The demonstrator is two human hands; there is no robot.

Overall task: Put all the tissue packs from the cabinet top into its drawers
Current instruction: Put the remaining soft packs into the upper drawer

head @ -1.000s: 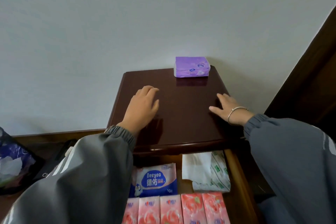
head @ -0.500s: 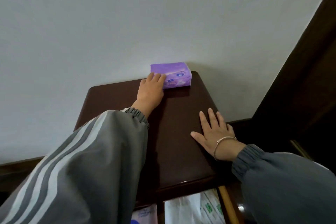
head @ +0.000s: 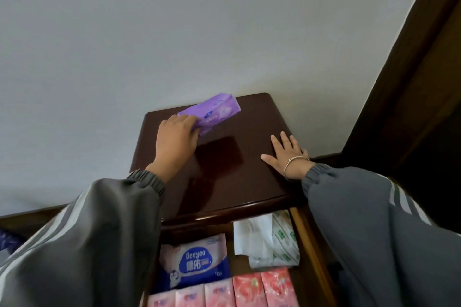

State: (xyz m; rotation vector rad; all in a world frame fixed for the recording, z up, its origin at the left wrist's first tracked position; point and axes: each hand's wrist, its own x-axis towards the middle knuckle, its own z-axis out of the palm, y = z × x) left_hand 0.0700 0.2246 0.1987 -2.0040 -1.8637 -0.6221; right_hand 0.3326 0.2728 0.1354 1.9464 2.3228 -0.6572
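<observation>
**Head view: left hand (head: 175,139) grips a purple tissue pack (head: 212,113) at the back of the cabinet top (head: 237,177)**

Head view, looking down over both arms. The purple tissue pack is at the far left of the dark, glossy cabinet top, close to the pale wall (head: 174,32). It sits tilted, with its right end raised toward the wall. The left hand holds the pack's near left end, with fingers curled over the top and the thumb underneath. It is unclear whether any part of the pack touches the wood. No other pack lies on the cabinet top.

The right hand (head: 287,154) lies flat on the right side of the cabinet top, palm down and fingers spread, well apart from the pack. A thin silver bracelet (head: 291,162) circles its wrist. Both arms wear grey sleeves (head: 87,244) with pale stripes.

Below the front edge of the cabinet top, a drawer (head: 305,244) stands pulled out toward the viewer. Inside at the back left lies a blue and pink pack marked Deeyeo (head: 197,262). Beside it, at the back right, is a white and green pack (head: 272,239) with white tissue spilling from it. A row of pink packs (head: 249,289) fills the front of the drawer, side by side and touching.

A dark wooden frame (head: 411,82) rises along the right edge of the view.
</observation>
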